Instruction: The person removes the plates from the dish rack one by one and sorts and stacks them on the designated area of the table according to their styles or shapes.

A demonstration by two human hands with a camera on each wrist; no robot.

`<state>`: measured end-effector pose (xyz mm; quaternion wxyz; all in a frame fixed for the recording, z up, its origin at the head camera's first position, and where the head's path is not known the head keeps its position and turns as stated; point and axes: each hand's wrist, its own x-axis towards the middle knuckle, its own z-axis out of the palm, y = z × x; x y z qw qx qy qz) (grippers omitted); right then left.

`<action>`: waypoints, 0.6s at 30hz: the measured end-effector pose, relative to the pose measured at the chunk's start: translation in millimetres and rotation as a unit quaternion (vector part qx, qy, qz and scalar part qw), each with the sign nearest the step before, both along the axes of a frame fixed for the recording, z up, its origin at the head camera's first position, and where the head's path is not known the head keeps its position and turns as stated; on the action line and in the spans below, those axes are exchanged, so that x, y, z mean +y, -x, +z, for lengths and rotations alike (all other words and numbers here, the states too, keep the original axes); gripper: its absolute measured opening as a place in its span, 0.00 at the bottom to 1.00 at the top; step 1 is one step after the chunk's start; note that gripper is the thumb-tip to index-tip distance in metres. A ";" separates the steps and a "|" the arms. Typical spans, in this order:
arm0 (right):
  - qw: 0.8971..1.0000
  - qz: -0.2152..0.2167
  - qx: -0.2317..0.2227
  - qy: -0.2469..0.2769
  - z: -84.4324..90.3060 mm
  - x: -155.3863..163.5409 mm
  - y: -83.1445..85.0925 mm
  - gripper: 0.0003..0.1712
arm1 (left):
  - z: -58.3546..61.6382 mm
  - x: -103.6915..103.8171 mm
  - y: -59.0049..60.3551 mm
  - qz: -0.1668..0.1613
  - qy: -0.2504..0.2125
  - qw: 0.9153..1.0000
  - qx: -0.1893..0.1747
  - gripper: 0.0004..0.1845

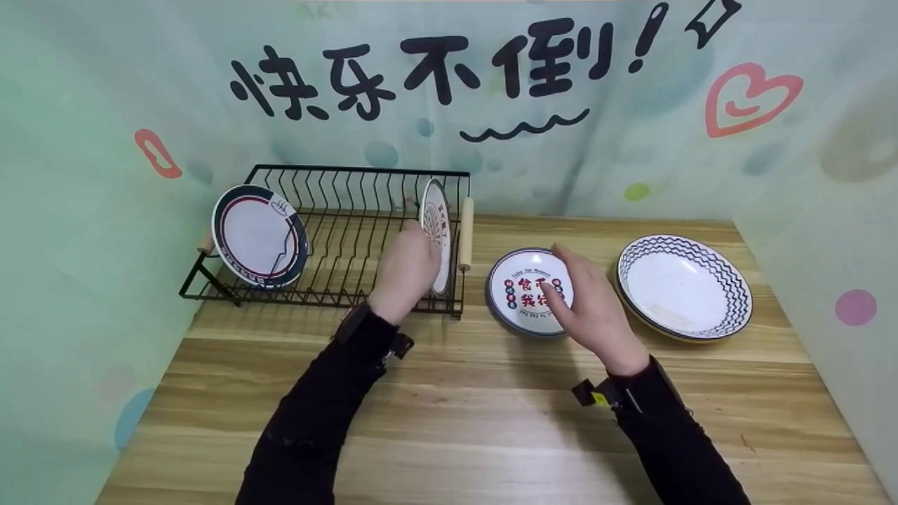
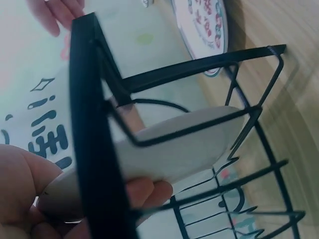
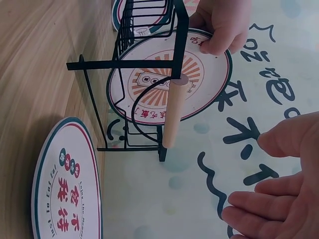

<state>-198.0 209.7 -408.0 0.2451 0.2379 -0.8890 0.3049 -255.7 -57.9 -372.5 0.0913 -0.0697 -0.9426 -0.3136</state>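
My left hand (image 1: 407, 266) grips the rim of a white plate (image 1: 436, 238) that stands on edge in the right end of a black wire dish rack (image 1: 351, 259). In the right wrist view, this plate (image 3: 169, 79) shows an orange ray pattern and a dark green rim, and the left thumb lies on its face. From the left wrist camera, the fingers (image 2: 149, 191) lie on its pale back behind the rack's bars. My right hand (image 1: 596, 315) is held over a blue-rimmed plate (image 1: 523, 287) with red lettering, its fingers and thumb spread and holding nothing.
Another plate (image 1: 256, 238) with a dark blue rim leans in the rack's left end. A wooden handle (image 1: 466, 235) is on the rack's right side. Farther right, a large white bowl (image 1: 673, 287) with wavy lines sits on the wooden table (image 1: 449, 435). A printed cloth (image 1: 547, 168) hangs behind.
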 end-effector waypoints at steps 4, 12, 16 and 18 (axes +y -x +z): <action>1.000 -0.003 -0.006 0.002 0.8 -0.1 0.4 0.33 | 6.4 -5.5 -1.6 0.011 -0.028 0.999 -0.010 0.15; 1.000 -0.014 -0.007 0.009 0.5 1.6 0.9 0.33 | 16.5 -18.2 -6.6 0.028 -0.046 0.997 0.052 0.15; 1.000 -0.014 0.007 0.016 -0.5 1.9 2.6 0.32 | 15.5 -21.7 -6.4 0.026 -0.072 0.994 0.074 0.16; 1.000 -0.011 0.014 0.018 -0.9 1.8 3.0 0.31 | 15.5 -23.4 -7.0 0.026 -0.083 0.993 0.078 0.17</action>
